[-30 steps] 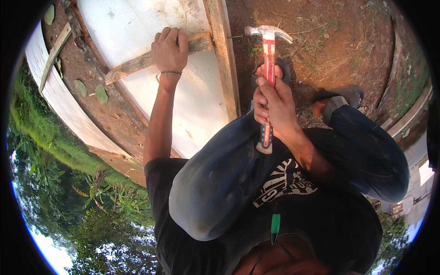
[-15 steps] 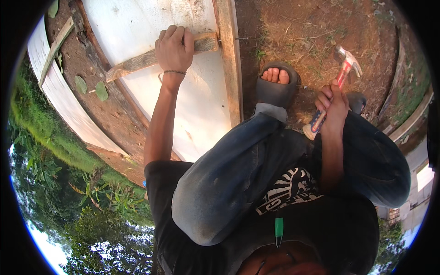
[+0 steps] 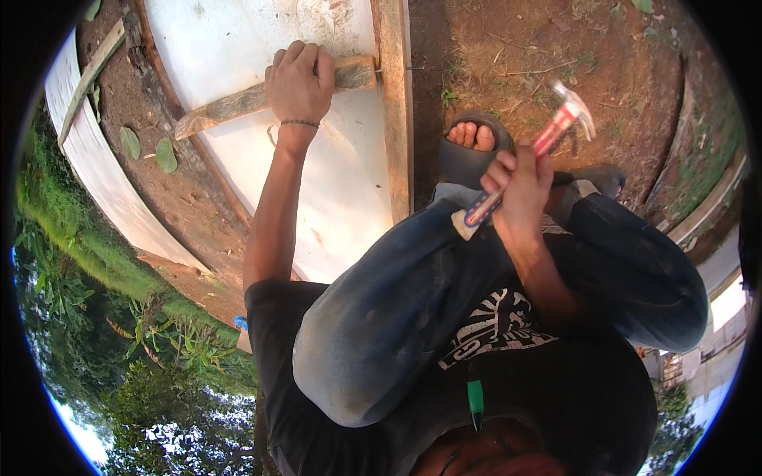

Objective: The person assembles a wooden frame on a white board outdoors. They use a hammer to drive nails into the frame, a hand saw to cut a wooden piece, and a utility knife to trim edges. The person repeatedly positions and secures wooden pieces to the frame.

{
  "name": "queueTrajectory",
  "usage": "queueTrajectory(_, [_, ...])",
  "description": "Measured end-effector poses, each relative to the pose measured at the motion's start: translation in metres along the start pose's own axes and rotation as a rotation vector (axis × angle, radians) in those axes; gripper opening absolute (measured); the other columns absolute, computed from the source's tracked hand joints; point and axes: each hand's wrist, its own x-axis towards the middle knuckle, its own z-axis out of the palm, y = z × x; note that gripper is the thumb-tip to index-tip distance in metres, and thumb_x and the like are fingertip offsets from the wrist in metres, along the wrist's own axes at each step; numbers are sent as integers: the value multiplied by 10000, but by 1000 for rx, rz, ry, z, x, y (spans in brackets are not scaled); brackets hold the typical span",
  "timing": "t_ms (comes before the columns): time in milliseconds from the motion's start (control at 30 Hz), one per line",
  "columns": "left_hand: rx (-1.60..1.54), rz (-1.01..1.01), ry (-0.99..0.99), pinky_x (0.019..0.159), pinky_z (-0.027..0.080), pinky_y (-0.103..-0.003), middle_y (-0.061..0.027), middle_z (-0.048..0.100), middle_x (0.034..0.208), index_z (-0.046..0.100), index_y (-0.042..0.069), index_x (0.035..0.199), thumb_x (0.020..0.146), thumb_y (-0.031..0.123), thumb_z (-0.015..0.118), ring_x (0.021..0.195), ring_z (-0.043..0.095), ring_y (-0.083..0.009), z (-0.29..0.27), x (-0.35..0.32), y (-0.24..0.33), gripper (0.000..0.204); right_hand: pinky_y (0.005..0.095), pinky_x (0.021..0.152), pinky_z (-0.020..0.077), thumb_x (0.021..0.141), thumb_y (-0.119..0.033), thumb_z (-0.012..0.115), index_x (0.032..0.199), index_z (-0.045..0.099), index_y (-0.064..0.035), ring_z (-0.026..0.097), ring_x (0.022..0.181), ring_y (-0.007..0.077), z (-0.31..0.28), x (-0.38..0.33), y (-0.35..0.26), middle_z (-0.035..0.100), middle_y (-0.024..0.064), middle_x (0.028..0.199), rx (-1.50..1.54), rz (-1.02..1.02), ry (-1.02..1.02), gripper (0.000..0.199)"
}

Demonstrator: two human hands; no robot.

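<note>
My left hand (image 3: 300, 86) is closed around a rough wooden stick (image 3: 228, 109) that lies across a white panel (image 3: 337, 170). The stick's right end meets a long upright wooden batten (image 3: 394, 119) along the panel's edge. A thin nail-like piece pokes out from the batten's right side, level with the stick. In my right hand (image 3: 520, 186) is a claw hammer (image 3: 554, 131) with a red, white and blue handle, held above my lap. Its metal head points up and to the right, slightly blurred, apart from the wood.
My sandalled foot (image 3: 476, 147) stands on brown soil (image 3: 508, 47) right of the batten, my bent knee (image 3: 341, 357) near the panel's lower end. A pale curved board (image 3: 119, 178) and a loose wood strip (image 3: 91, 75) lie at the left, with grass beyond.
My right hand has moved left with the hammer, toward the batten. The left hand keeps its hold on the stick, whose left end has shifted slightly in view.
</note>
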Motion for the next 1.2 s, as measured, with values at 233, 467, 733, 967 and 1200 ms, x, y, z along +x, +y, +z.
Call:
queueTrajectory(233, [-3, -43, -15, 710, 460, -447, -60, 618, 797, 601, 75, 733, 960, 244, 566, 780, 594, -313, -7, -9, -8, 285, 278, 447, 344, 1092, -283, 516, 1004, 440, -133, 388, 501, 85, -97, 67, -65, 443, -31, 719, -31, -31, -191, 190])
queueTrajectory(467, [-22, -28, -27, 686, 462, -453, -99, 609, 778, 594, 38, 742, 972, 240, 563, 754, 589, -342, -5, -12, -3, 308, 249, 426, 340, 1099, -277, 509, 1005, 492, -129, 383, 481, 66, 2, -22, -32, 407, -47, 692, -186, 336, -389, 176])
queueTrajectory(733, [-23, -11, 5, 689, 464, -464, -122, 609, 788, 583, 19, 748, 981, 241, 566, 763, 588, -357, -3, -1, 1, 322, 242, 431, 334, 1087, -238, 527, 961, 468, -106, 364, 475, 59, 9, 20, -14, 422, -32, 702, 114, -65, 50, 192])
queueTrajectory(967, [4, -44, -4, 694, 457, -434, -47, 614, 774, 615, 81, 726, 942, 244, 580, 764, 589, -299, -10, -10, -12, 273, 249, 419, 321, 1097, -249, 503, 982, 475, -97, 367, 485, 51, -95, 76, -70, 431, -37, 695, 316, -66, -269, 193])
queueTrajectory(1200, [-11, -41, -55, 702, 464, -453, -109, 617, 800, 603, 27, 766, 984, 250, 560, 777, 590, -345, -10, -8, -9, 315, 251, 392, 325, 1089, -299, 535, 981, 512, -118, 378, 445, 65, 7, -16, -26, 428, -43, 683, -273, 497, -513, 212])
